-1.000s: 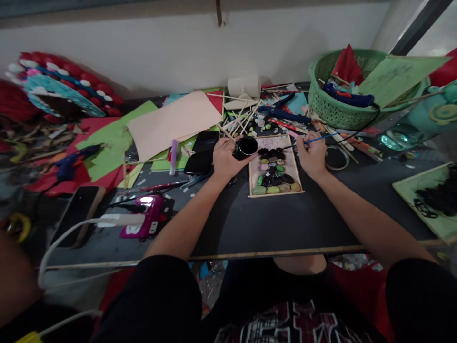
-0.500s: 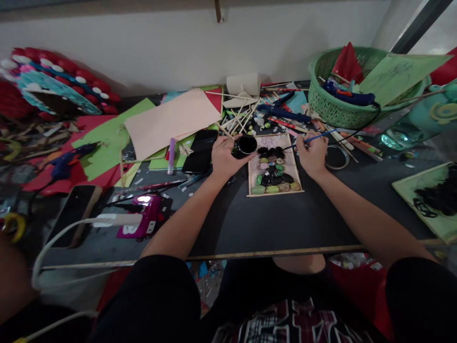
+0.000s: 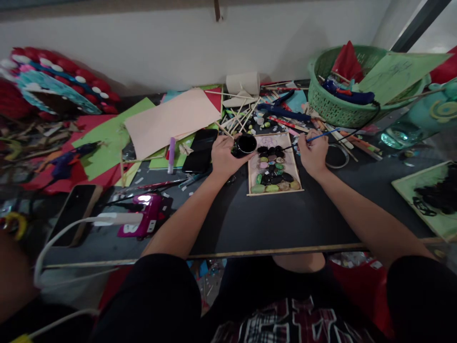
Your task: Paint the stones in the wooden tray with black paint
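Left hand (image 3: 224,157): closed round black paint pot (image 3: 246,144), at tray's (image 3: 274,192) far-left corner. Right hand (image 3: 314,153): pinching blue paintbrush (image 3: 319,136), tip over the tray of painted stones (image 3: 273,171), mid-bench (image 3: 271,224). Pink device (image 3: 144,222) lettering: blurred, unreadable.

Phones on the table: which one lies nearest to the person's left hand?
The black phone just beside the left hand, which holds a black cup. The other phone lies far off, near the magenta device.
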The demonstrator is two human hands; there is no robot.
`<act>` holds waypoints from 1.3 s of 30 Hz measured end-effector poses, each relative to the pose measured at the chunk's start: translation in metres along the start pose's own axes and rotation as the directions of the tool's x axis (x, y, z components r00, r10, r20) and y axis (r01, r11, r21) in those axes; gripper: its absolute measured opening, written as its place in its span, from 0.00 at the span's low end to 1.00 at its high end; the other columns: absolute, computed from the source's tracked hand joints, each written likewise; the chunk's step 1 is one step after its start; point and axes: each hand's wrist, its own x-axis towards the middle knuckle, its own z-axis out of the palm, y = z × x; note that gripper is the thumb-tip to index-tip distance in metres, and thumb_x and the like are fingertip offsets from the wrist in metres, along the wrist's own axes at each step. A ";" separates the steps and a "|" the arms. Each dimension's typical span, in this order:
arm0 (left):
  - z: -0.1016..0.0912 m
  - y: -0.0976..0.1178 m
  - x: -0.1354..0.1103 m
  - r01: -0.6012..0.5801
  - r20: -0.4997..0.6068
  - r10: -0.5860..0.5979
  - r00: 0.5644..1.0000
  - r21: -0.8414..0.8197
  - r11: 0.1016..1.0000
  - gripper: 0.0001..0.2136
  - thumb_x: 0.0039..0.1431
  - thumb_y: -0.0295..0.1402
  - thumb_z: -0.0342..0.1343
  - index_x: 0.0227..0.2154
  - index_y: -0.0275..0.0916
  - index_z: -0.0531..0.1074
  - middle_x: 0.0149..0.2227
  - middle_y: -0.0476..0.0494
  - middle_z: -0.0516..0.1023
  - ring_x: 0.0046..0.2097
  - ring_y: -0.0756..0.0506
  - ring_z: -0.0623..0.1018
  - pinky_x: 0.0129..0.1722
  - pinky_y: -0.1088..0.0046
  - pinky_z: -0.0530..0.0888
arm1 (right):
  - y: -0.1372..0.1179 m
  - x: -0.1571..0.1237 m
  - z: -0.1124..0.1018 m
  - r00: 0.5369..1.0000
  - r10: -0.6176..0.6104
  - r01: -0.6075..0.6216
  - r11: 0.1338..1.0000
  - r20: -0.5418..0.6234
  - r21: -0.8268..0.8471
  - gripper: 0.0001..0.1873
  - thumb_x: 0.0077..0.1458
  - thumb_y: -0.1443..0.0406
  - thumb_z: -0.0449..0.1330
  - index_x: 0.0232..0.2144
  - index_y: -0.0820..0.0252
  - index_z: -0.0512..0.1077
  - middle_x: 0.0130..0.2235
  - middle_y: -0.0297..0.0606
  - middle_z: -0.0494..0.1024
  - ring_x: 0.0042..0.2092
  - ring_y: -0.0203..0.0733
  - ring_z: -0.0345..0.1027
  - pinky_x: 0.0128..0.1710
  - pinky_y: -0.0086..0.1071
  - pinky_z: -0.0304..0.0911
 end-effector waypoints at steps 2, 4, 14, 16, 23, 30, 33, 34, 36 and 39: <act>0.000 0.000 0.000 -0.003 -0.005 0.003 1.000 -0.006 1.000 0.34 0.49 0.64 0.62 0.45 0.37 0.74 0.39 0.39 0.80 0.46 0.37 0.78 0.52 0.58 0.73 | -0.001 0.000 -0.001 1.000 -0.007 0.007 1.000 0.022 0.001 0.22 0.63 0.61 0.53 0.19 0.52 0.50 0.23 0.31 0.57 0.34 0.45 0.61 0.44 0.43 0.55; 0.000 0.000 0.000 -0.001 -0.010 0.001 1.000 -0.014 1.000 0.34 0.49 0.64 0.62 0.45 0.37 0.74 0.39 0.39 0.80 0.46 0.38 0.78 0.52 0.58 0.74 | 0.000 0.000 -0.001 1.000 -0.019 0.019 1.000 0.015 0.002 0.22 0.64 0.60 0.53 0.19 0.52 0.50 0.23 0.31 0.58 0.35 0.45 0.62 0.45 0.44 0.55; 0.001 -0.001 0.000 -0.005 -0.028 0.005 1.000 -0.020 1.000 0.33 0.49 0.63 0.62 0.45 0.38 0.75 0.38 0.40 0.81 0.46 0.37 0.78 0.52 0.57 0.74 | 0.005 0.000 0.001 0.999 -0.032 0.032 0.999 -0.014 0.005 0.23 0.65 0.54 0.51 0.20 0.53 0.53 0.24 0.33 0.62 0.35 0.46 0.62 0.46 0.45 0.56; 0.002 -0.001 -0.001 -0.011 -0.029 0.010 1.000 -0.020 1.000 0.33 0.50 0.62 0.63 0.46 0.38 0.74 0.39 0.39 0.80 0.47 0.37 0.78 0.53 0.56 0.73 | 0.004 0.000 0.001 0.998 -0.039 0.039 0.999 -0.043 0.016 0.24 0.66 0.52 0.50 0.20 0.53 0.53 0.24 0.34 0.62 0.35 0.46 0.62 0.46 0.45 0.56; 0.001 0.001 -0.001 -0.040 -0.074 0.038 0.997 -0.025 0.999 0.32 0.50 0.60 0.64 0.47 0.37 0.75 0.39 0.39 0.81 0.45 0.37 0.79 0.52 0.57 0.74 | 0.000 -0.002 0.001 0.995 -0.096 0.095 0.995 0.025 0.039 0.25 0.65 0.48 0.50 0.21 0.55 0.63 0.27 0.35 0.67 0.37 0.46 0.65 0.46 0.43 0.55; -0.001 0.004 0.000 -0.015 -0.035 0.016 0.999 0.025 1.000 0.31 0.50 0.60 0.65 0.46 0.38 0.76 0.40 0.40 0.82 0.46 0.37 0.79 0.50 0.58 0.75 | 0.000 0.000 0.000 0.997 -0.071 0.071 0.996 -0.010 0.046 0.22 0.64 0.53 0.52 0.20 0.54 0.57 0.25 0.34 0.65 0.35 0.45 0.62 0.44 0.42 0.56; -0.001 0.005 0.001 -0.031 -0.057 0.032 0.998 0.013 0.999 0.29 0.50 0.59 0.65 0.44 0.38 0.77 0.39 0.40 0.82 0.45 0.38 0.79 0.49 0.59 0.75 | 0.000 0.000 0.002 0.997 -0.071 0.070 0.996 0.011 0.056 0.21 0.62 0.55 0.53 0.19 0.53 0.58 0.25 0.34 0.64 0.35 0.45 0.62 0.45 0.43 0.56; -0.001 0.005 0.001 -0.035 -0.062 0.035 0.997 0.007 0.999 0.29 0.51 0.58 0.65 0.44 0.38 0.77 0.39 0.40 0.82 0.45 0.39 0.79 0.49 0.59 0.75 | 0.000 0.000 0.002 0.998 -0.060 0.060 0.996 -0.001 0.062 0.21 0.62 0.56 0.53 0.19 0.53 0.57 0.24 0.33 0.62 0.34 0.44 0.61 0.44 0.43 0.56; -0.001 0.005 0.001 -0.032 -0.061 0.032 0.998 0.004 0.999 0.29 0.51 0.58 0.65 0.44 0.38 0.76 0.40 0.40 0.82 0.45 0.39 0.79 0.49 0.59 0.75 | 0.000 0.001 0.004 0.998 -0.039 0.042 0.996 -0.039 0.079 0.21 0.62 0.56 0.52 0.18 0.52 0.54 0.23 0.32 0.60 0.33 0.44 0.61 0.44 0.43 0.57; -0.001 0.005 0.001 -0.030 -0.056 0.031 0.998 0.008 1.000 0.29 0.51 0.58 0.65 0.45 0.37 0.76 0.40 0.40 0.82 0.45 0.39 0.79 0.50 0.59 0.75 | 0.001 0.006 0.005 0.999 -0.052 0.052 0.996 -0.005 0.071 0.21 0.62 0.56 0.53 0.19 0.53 0.56 0.23 0.33 0.62 0.33 0.44 0.61 0.46 0.44 0.57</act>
